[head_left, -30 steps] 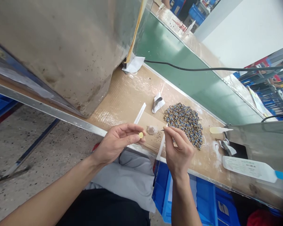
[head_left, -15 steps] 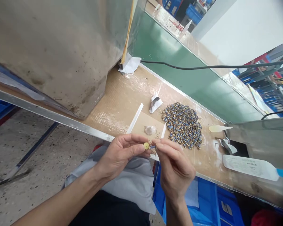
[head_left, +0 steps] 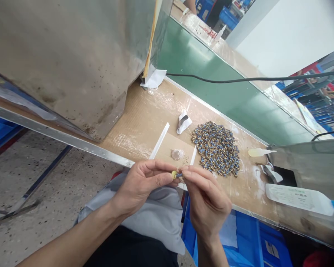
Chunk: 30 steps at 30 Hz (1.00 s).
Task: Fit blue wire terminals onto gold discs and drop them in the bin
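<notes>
My left hand (head_left: 144, 181) pinches a small round yellow disc (head_left: 174, 174) between thumb and fingers. Facing it, my right hand (head_left: 207, 193) is closed at the fingertips on a small blue part with a metal end (head_left: 179, 175), which meets the disc. Fingers hide much of both pieces. Both hands are over my lap at the table's front edge. Just beyond them a small clear dish (head_left: 177, 154) sits on a cardboard sheet (head_left: 171, 142), with tiny bits scattered beside it. Farther right lies a large heap of small blue and brass-coloured parts (head_left: 217, 148).
Behind the dish is a piece of white paper with a dark patch (head_left: 184, 121). A small squeeze bottle (head_left: 260, 152) and a large white bottle (head_left: 298, 198) lie at right. A metal housing (head_left: 72, 66) stands left; a black cable (head_left: 225, 79) crosses the green partition (head_left: 189, 52).
The yellow disc has turned from nearly face-on to more edge-on, and the blue part now sits closer against it. Both hands stay in nearly the same place.
</notes>
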Tool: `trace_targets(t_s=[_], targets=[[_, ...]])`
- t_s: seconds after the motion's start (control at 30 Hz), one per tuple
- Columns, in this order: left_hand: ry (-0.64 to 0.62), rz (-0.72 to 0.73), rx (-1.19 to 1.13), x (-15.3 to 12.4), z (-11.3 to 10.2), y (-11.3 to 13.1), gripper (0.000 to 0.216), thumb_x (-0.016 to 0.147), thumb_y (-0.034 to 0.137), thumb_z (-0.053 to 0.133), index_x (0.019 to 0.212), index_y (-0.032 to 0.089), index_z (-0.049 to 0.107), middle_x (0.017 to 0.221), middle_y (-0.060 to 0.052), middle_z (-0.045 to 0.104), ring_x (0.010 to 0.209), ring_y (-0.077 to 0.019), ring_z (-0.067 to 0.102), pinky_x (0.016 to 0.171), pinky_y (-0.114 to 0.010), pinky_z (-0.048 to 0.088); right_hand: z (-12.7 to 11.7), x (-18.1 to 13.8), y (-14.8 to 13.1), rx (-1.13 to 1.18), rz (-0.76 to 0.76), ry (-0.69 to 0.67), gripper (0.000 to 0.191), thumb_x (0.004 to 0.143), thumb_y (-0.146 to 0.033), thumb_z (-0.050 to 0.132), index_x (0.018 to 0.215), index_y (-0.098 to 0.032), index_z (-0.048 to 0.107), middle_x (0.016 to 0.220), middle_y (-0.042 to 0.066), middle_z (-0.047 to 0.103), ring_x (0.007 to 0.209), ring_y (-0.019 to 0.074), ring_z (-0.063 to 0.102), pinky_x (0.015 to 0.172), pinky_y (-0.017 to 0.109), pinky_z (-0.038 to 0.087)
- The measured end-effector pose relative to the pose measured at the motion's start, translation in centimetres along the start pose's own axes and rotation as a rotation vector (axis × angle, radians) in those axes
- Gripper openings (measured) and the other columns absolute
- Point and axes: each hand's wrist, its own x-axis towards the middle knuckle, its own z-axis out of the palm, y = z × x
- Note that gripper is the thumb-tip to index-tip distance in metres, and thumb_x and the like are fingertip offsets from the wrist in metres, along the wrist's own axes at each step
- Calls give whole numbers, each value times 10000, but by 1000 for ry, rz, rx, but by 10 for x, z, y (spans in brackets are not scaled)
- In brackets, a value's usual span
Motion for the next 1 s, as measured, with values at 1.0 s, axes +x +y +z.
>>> trace_targets(t_s=[1.0], targets=[[185, 163, 350, -17, 21, 0, 96, 904, 257, 948, 995, 227, 945, 1028, -66, 881, 980, -214, 831, 887, -242, 662, 4, -33, 2, -317, -368, 35, 458, 970, 10, 790, 1358, -232, 817, 1320, 86, 831, 1198, 310, 826, 943, 459, 773]])
